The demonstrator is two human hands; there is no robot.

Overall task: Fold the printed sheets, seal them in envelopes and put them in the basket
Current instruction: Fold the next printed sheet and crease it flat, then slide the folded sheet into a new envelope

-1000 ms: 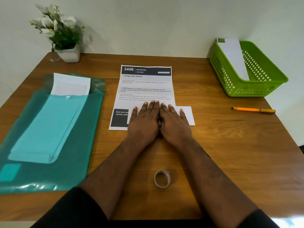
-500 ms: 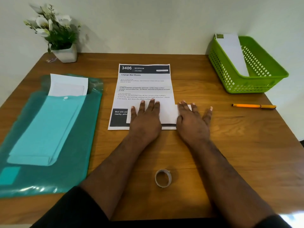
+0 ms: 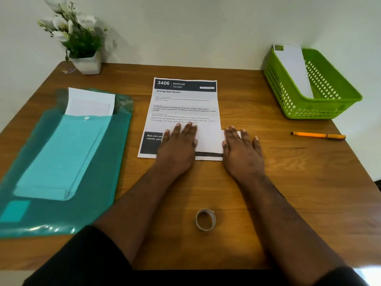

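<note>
Sheet [image 3: 186,112] flat at table [image 3: 278,182] centre, printed side up, long axis running away from body toward wall. White folded piece [image 3: 209,141] (envelope or folded sheet, cannot tell which) lying across sheet's near end, long axis crosswise to sheet, right end poking just past sheet's right edge.

L hand [image 3: 178,148] flat on piece's left part, fingers straight & together, palm down, pressing, nothing gripped. R hand [image 3: 242,150] flat at piece's right end, fingers spread, also pressing, half on table just right of sheet. Hands apart, bare strip of piece between them.

Judgement: smoothing/creasing step. Next move hinges on piece lying crosswise: each hand sits at one end, so a lift from both ends looks easiest.

Basket [image 3: 321,104] well right of sheet & beyond it, one white envelope [image 3: 294,73] leaning inside; R hand nearer to it. Tape roll [image 3: 205,219] nearer body than sheet. Pen [image 3: 318,135] right of sheet. Green folder [image 3: 68,162] left of sheet, paper sticking out top. Flower pot [image 3: 86,64] far left of sheet, by wall.
</note>
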